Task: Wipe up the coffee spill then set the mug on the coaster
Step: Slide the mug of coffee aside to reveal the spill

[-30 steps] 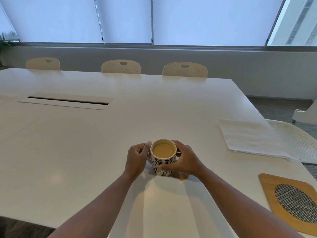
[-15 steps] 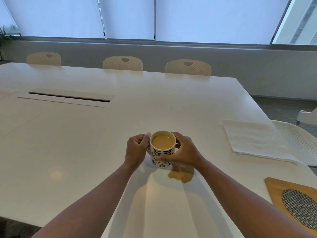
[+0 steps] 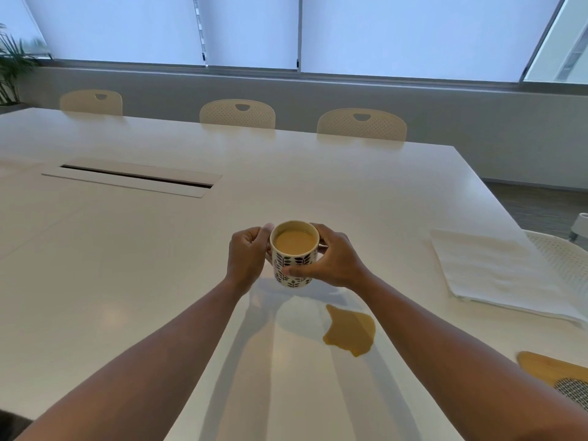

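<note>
since a second ago the mug has gone from over the coffee spill to further out, baring it on the worktop. left hand and right hand both curl round the mug, likely steadying the full cup; forearms outstretched. towel and coaster wait right.

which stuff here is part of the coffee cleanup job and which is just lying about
Part of the job:
mug, held by left hand and right hand
coffee spill
white cloth
coaster

Just lying about:
chairs
cable slot in the table
plant
</note>
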A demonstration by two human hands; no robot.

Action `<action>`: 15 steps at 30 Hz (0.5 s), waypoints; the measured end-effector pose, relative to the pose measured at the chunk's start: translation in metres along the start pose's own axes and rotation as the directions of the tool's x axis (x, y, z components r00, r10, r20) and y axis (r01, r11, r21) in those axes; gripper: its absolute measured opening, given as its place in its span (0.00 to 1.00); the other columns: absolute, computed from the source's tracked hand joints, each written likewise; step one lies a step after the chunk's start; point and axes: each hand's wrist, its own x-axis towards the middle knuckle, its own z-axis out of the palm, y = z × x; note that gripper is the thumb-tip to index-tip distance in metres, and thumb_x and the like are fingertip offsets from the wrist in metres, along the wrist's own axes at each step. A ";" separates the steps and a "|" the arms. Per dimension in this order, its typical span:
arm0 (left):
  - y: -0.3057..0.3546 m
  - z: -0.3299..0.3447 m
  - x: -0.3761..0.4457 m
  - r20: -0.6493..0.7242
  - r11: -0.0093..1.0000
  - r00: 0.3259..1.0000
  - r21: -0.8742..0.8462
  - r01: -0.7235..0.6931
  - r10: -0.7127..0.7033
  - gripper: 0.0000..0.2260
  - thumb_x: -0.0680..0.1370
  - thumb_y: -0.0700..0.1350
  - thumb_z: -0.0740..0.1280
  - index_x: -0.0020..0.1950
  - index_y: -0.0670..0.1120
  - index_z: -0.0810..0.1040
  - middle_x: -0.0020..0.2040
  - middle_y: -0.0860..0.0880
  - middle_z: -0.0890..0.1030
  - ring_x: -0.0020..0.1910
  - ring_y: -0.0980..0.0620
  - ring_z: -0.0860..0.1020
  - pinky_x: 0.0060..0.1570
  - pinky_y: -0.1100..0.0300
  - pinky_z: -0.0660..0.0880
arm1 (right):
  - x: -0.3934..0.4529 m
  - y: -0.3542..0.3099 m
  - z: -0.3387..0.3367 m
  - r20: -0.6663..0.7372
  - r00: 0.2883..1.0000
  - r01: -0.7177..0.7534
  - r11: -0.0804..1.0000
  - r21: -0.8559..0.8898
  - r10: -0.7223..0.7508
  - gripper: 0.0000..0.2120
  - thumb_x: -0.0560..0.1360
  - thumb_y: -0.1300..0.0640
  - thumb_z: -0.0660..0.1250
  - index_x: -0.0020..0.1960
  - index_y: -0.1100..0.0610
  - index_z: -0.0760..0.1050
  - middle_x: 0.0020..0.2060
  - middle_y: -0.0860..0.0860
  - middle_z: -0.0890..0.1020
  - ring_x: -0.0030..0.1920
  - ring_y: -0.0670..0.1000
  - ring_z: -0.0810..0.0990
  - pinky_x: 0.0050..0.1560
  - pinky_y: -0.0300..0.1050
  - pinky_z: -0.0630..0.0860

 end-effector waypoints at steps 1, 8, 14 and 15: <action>0.000 -0.002 0.003 -0.007 1.000 1.000 0.000 0.000 0.000 0.23 0.82 0.47 0.64 0.32 0.33 0.74 0.28 0.40 0.76 0.29 0.48 0.74 0.35 0.54 0.72 | 0.004 0.000 0.002 0.002 1.000 0.002 1.000 0.001 -0.002 0.41 0.55 0.37 0.80 0.63 0.51 0.73 0.52 0.39 0.80 0.52 0.38 0.80 0.50 0.32 0.78; -0.002 -0.015 0.024 -0.053 1.000 0.999 0.024 0.012 -0.010 0.23 0.82 0.48 0.64 0.34 0.31 0.74 0.30 0.35 0.76 0.30 0.47 0.73 0.36 0.53 0.73 | 0.030 0.002 0.016 0.012 1.000 0.002 1.000 0.023 -0.002 0.42 0.56 0.39 0.81 0.64 0.53 0.74 0.53 0.42 0.81 0.52 0.39 0.80 0.50 0.33 0.78; -0.009 -0.021 0.040 -0.085 0.998 0.995 0.032 0.050 -0.047 0.24 0.82 0.49 0.64 0.32 0.34 0.72 0.28 0.42 0.74 0.30 0.47 0.72 0.36 0.53 0.71 | 0.047 0.008 0.026 0.026 1.000 -0.007 0.999 0.036 0.006 0.42 0.56 0.40 0.81 0.65 0.54 0.73 0.54 0.43 0.81 0.53 0.42 0.80 0.52 0.35 0.79; -0.011 -0.021 0.042 -0.090 0.998 0.995 0.034 0.056 -0.052 0.24 0.82 0.49 0.64 0.32 0.34 0.72 0.28 0.42 0.74 0.30 0.47 0.72 0.36 0.53 0.71 | 0.050 0.010 0.028 0.029 1.000 -0.011 0.999 0.037 0.010 0.42 0.56 0.40 0.81 0.65 0.54 0.73 0.54 0.43 0.81 0.54 0.42 0.80 0.52 0.35 0.79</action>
